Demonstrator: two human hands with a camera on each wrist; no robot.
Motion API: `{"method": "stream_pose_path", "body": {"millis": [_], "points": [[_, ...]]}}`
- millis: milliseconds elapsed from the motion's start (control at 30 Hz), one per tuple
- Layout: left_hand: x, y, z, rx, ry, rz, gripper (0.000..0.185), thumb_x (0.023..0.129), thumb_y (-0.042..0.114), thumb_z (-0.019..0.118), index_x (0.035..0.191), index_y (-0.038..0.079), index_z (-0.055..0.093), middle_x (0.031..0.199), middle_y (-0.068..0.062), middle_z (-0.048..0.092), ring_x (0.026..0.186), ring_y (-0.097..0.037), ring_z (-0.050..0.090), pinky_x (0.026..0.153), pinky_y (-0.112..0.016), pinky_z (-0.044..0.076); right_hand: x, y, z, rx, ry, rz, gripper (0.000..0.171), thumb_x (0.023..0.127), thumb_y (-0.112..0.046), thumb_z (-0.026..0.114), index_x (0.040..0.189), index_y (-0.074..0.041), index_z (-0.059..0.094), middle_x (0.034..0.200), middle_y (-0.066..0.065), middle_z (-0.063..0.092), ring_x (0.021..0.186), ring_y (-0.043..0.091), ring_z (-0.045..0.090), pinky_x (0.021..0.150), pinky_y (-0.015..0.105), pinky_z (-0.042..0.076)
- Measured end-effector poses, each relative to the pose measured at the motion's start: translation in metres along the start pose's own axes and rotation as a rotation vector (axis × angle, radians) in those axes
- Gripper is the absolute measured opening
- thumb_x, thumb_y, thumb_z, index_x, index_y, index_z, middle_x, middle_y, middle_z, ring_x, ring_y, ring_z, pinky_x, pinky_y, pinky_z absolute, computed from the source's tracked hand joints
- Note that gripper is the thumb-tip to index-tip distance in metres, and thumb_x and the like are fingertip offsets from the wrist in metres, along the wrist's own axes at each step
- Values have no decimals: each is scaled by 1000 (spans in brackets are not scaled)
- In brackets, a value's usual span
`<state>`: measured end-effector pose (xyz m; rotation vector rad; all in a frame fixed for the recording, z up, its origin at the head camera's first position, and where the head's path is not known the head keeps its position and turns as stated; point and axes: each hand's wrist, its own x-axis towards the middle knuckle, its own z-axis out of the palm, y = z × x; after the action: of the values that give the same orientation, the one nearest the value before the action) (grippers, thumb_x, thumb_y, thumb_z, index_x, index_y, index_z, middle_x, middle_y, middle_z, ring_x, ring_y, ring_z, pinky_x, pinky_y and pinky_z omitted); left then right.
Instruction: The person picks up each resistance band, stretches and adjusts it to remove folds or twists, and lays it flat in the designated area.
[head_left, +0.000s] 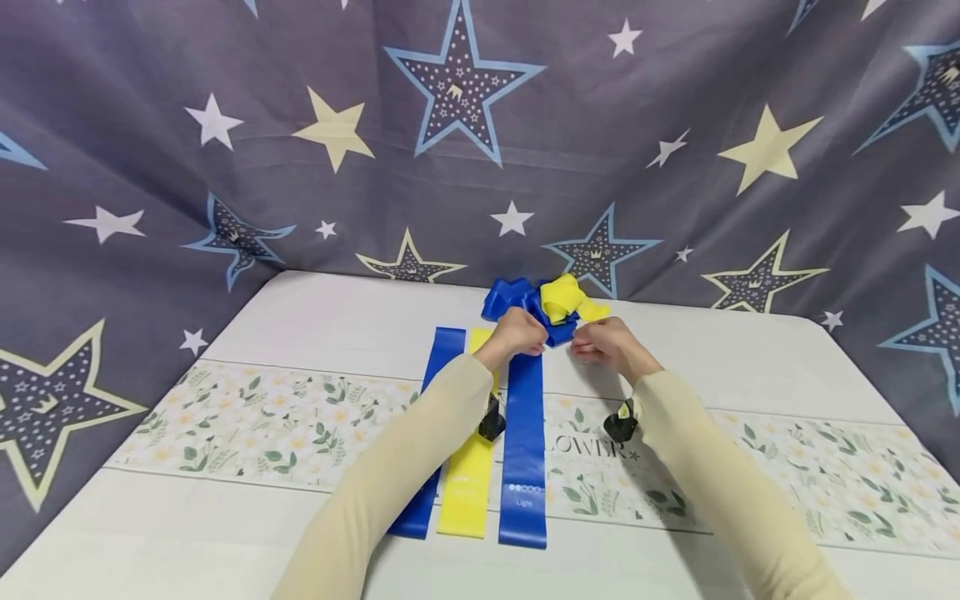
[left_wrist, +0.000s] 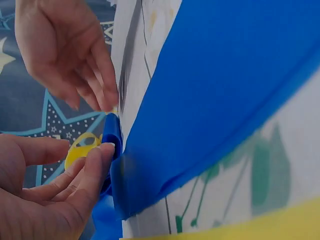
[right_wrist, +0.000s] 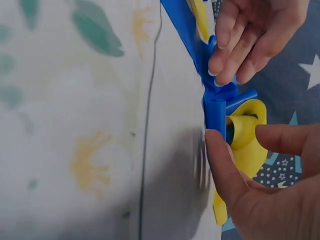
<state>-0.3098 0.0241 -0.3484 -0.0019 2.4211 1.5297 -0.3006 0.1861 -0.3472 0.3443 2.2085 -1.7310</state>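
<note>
My left grip [head_left: 517,331] is over the far end of the blue "Light" band [head_left: 522,450], fingers loosely parted, one tip at its fold; my right grip [head_left: 606,340], just right of that end, is parted too, pinching nothing. The blue bundle [head_left: 510,298] and yellow bundle [head_left: 561,297] lie at and beyond the band's far end, so I'd do well to work both edges evenly, keeping the band flat and straight on the tabletop [head_left: 600,558].
</note>
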Motion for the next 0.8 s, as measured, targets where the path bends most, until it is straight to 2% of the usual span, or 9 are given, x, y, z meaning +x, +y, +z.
{"method": "stream_pose_path", "body": {"millis": [133,200,267,400,500,700,800], "points": [[-4,-1,4,-32,-2,9,16,88,-1,61,100,-9,68,101,-19,70,84,-24,71,73,-27,58,8,-1,3,-20,21,34,40,93,-6,51,129,9,46,91,6,63,75,11,63,90,30,53],[-5,-2,5,-53,-5,18,18,87,-2,61,102,-10,67,101,-21,70,88,-28,71,74,-28,58,13,-1,4,-18,37,57,38,93,-6,52,128,7,47,94,8,63,75,11,63,87,28,54],[-7,-2,4,-74,-8,28,19,87,-2,61,103,-11,66,102,-24,69,91,-30,70,76,-29,58,17,-2,5,-13,49,76,32,92,-6,53,122,6,50,90,7,62,72,11,62,82,26,55],[-7,-3,6,-89,-5,29,20,87,-3,60,105,-12,65,102,-25,69,94,-33,69,79,-31,57,24,-2,6,0,65,101,11,91,-3,54,101,2,53,74,4,62,63,10,63,71,24,57],[-5,-4,7,-92,-2,19,20,87,-3,60,104,-12,65,103,-25,68,94,-33,69,80,-31,57,27,-3,7,8,73,103,5,91,-1,54,96,1,53,69,4,61,59,11,63,69,25,57],[0,-4,9,-117,9,17,20,87,-3,60,104,-12,65,103,-24,68,92,-31,70,77,-29,57,26,-11,6,48,65,59,6,90,1,54,96,3,55,63,3,64,59,11,65,78,29,57],[2,-2,8,-109,39,24,18,87,-2,61,102,-10,66,101,-22,70,88,-27,71,75,-28,58,23,-21,6,60,57,20,13,91,1,54,102,6,55,60,1,64,58,10,66,85,31,55]]}}
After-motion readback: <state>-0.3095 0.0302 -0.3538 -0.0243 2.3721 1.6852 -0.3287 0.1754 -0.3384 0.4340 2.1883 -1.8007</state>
